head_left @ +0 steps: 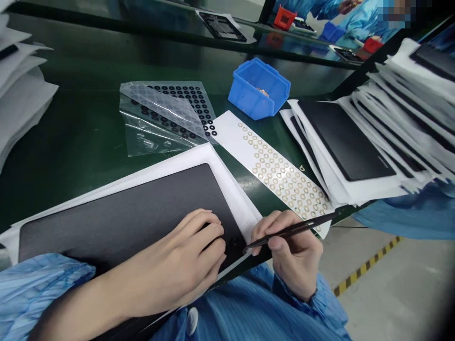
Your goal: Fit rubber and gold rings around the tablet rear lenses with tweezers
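Observation:
A black tablet back cover (124, 203) lies on white paper sheets at the table's front edge. My left hand (185, 260) rests on its right part, with fingers bent and no object seen in them; their tips press toward the cover's lower right corner. Between thumb and fingers my right hand (291, 251) grips dark tweezers (295, 229). Their tips point left and are at that corner, beside a small round dark spot (233, 241). Whether the tips pinch anything is too small to tell.
A white strip with tan rings (277, 170) lies ahead, near a clear sheet with black rings (177, 111). Behind stands a blue bin (259, 90) with small pieces inside. Covers stacked between papers (348, 137) are at right, paper piles (21, 90) at left. Other people work beyond.

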Tool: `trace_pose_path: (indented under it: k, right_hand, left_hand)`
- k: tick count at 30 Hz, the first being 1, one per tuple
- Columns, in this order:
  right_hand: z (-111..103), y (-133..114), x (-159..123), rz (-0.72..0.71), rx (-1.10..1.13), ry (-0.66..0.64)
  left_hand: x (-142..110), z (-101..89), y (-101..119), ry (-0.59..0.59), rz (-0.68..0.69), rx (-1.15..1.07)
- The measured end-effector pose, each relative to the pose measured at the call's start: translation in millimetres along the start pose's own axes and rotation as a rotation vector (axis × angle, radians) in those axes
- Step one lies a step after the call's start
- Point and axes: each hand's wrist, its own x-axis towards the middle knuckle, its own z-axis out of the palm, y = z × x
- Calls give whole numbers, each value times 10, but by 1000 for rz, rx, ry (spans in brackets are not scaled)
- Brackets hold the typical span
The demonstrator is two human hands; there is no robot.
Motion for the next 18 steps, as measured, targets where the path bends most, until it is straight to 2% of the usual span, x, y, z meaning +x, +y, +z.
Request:
trace_pose_path:
  k: [3, 5, 8, 10, 13, 16, 18]
  right_hand:
    - [-9, -197, 157, -43, -162, -64]
    - [38, -349, 360, -79, -300, -148]
    - [266, -461, 785, -109, -451, -303]
    - [523, -401, 1101, -129, -497, -410]
    - [962, -157, 1537, -146, -542, -515]
    - [1305, 114, 1841, -95, -557, -509]
    - [1433, 257, 1941, -88, -564, -497]
  left_hand:
    - [6, 1, -8, -21, -4, 14]
    - [8, 2, -9, -48, -2, 36]
    - [5, 7, -9, -69, 10, 91]
    - [2, 11, -10, -63, 17, 136]
    - [2, 14, -10, -65, 18, 190]
    - [8, 14, -11, -67, 25, 224]
    - [11, 13, -12, -63, 40, 240]
